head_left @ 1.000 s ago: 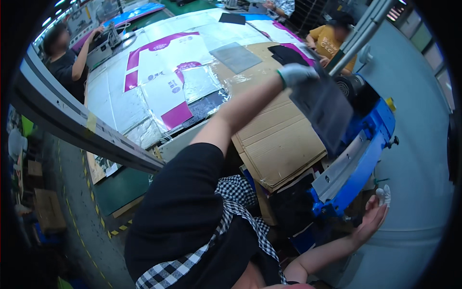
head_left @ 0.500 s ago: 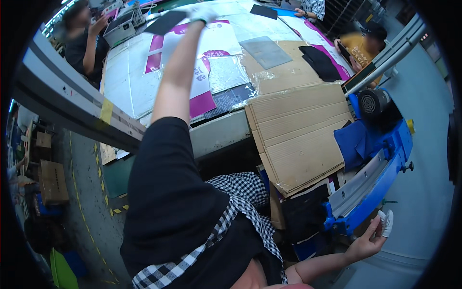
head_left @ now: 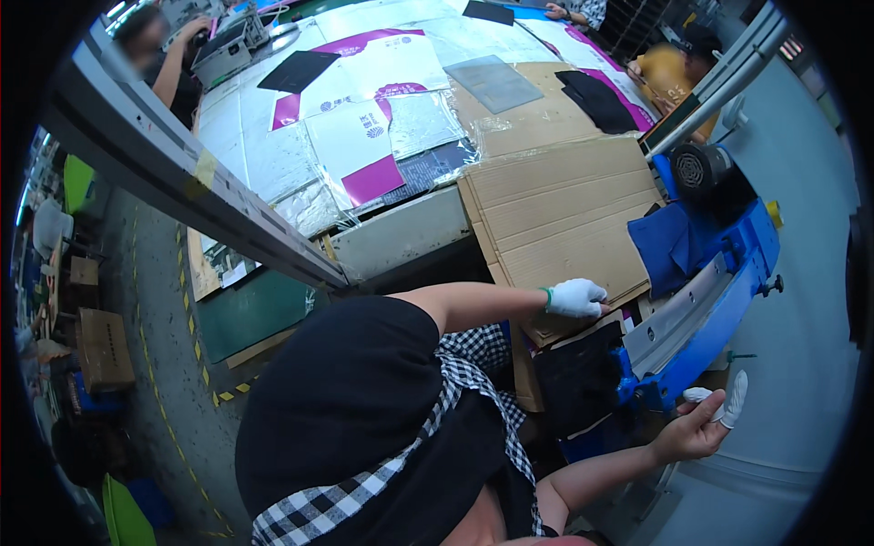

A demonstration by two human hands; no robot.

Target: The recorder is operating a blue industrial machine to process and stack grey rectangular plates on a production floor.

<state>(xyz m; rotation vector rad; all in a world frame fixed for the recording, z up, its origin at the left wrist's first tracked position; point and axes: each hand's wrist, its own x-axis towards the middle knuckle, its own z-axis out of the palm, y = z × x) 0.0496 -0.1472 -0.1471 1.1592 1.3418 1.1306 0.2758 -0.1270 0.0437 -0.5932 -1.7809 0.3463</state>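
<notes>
My left hand (head_left: 575, 298), in a white glove with a green cuff, reaches across to the lower edge of a brown cardboard sheet (head_left: 564, 218). Its fingers look extended and apart, close to a black sheet (head_left: 578, 378) below the cardboard; no held thing shows. At the lower right, beside a blue machine (head_left: 696, 341) with a long metal bar, my right hand (head_left: 701, 429) is raised. White covers sit on some of its fingers, which are apart and hold nothing visible. A dark flat sheet (head_left: 299, 70) lies on the far worktable, partly over white and purple printed sheets (head_left: 350, 146).
A metal post (head_left: 205, 177) crosses the left side. Black sheets (head_left: 598, 102) and a grey translucent sheet (head_left: 493, 84) lie on the worktable. Blue cloth (head_left: 665, 247) hangs by the machine's motor (head_left: 701, 170). Other people work at the table's far left, far end and right.
My left hand has let go of the dark sheet on the far table and swung back to the cardboard's lower edge. My right hand's fingers have spread slightly apart.
</notes>
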